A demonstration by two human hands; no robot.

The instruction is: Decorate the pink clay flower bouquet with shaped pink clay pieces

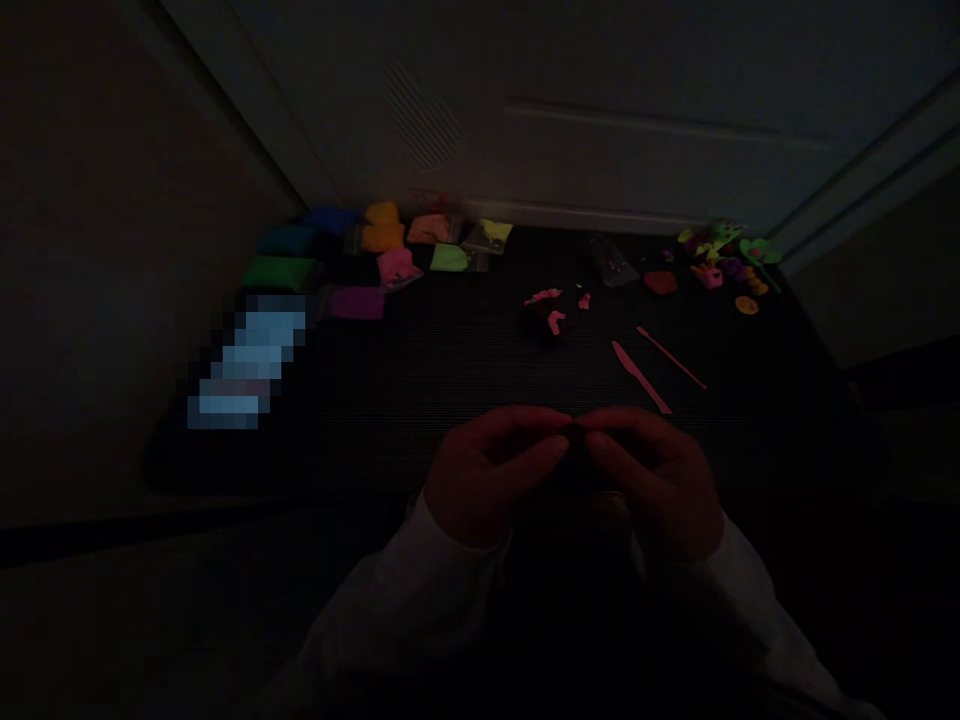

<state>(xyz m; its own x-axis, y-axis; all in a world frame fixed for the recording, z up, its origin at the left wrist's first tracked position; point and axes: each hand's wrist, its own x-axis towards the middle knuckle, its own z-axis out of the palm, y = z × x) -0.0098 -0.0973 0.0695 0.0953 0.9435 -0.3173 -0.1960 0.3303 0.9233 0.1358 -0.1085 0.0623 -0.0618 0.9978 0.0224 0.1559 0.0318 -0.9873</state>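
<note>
The scene is very dark. My left hand point(487, 475) and my right hand point(652, 480) meet at the near edge of a black mat point(450, 360), fingers curled and fingertips pinched together around a small dark lump point(576, 440) that I cannot make out clearly. Both wrists wear white sleeves. Just beyond my right hand lie two thin pink modelling sticks point(641, 375) point(671, 358). Further out sits a small dark and pink clay figure point(546, 310).
Several bags of coloured clay point(375, 255) lie in rows at the mat's far left. Small finished clay shapes point(724, 260) cluster at the far right, with a red lump point(660, 283) and a clear bag point(611, 262) near them. A blurred pale patch point(247, 360) lies at left. A wall stands behind.
</note>
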